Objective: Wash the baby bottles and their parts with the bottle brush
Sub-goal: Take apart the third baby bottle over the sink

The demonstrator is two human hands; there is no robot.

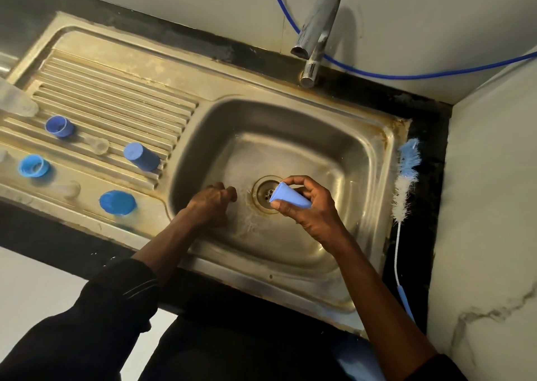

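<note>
While it hangs over the drain [263, 195], cap [290, 199]: pinched by right hand [309, 210], long axis pointing left.
Left hand [210, 206]: curled, holding nothing visible, in the sink [261, 268].
Brush [405, 177]: right of sink, nearest right hand.

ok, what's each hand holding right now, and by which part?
Right hand pinches the light blue tapered plastic cap by its side wall, thumb below, fingers above. Left hand is curled, nothing visible in it.

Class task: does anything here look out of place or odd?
Yes: the bottle brush lies untouched on the ledge right of the sink, though the right hand holds a blue cap over the drain.
</note>
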